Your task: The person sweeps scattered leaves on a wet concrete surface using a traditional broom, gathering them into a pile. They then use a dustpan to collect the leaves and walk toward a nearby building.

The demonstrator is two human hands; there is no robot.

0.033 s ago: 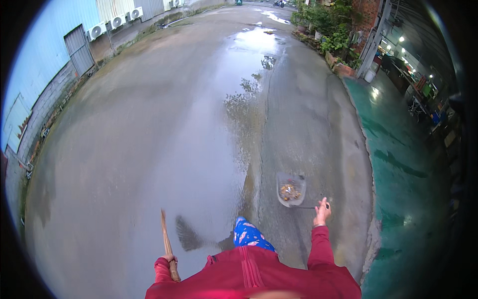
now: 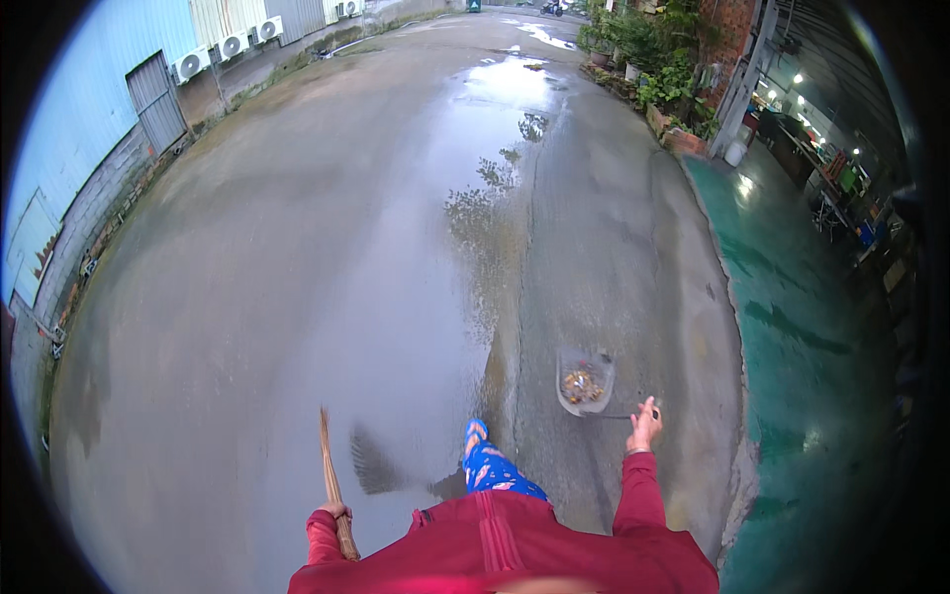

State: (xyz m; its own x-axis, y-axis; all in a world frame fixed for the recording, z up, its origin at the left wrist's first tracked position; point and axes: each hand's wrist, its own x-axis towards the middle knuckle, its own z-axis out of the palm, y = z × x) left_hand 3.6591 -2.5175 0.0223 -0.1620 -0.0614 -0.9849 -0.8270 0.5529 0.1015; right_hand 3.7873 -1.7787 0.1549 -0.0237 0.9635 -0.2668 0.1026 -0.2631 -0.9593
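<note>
At lower left, my left hand (image 2: 336, 512) is closed around a bundled-twig broom (image 2: 330, 465), its thin end pointing up and forward. Off to the right, my right hand (image 2: 645, 424) grips the thin dark handle of a dustpan (image 2: 570, 405). The pan looks clear or pale and hangs out to the left of that hand. Inside it lies a small heap of yellowish-brown litter (image 2: 581, 385), too blurred to make out. Between the hands, one leg in blue patterned trousers (image 2: 492, 470) reaches forward, with a blue sandal on the foot.
Wet concrete ground (image 2: 247, 297) stretches ahead, with a shiny puddle (image 2: 510, 84) in the distance. A green floor (image 2: 782, 327) borders it on the right. Potted plants (image 2: 653, 74) stand at far right. Blue metal siding (image 2: 89, 99) and air-conditioner units (image 2: 233, 45) line the left.
The dustpan and my right hand have shifted slightly right. My foot in its blue sandal has come further forward. The broom and my left hand look nearly the same.
</note>
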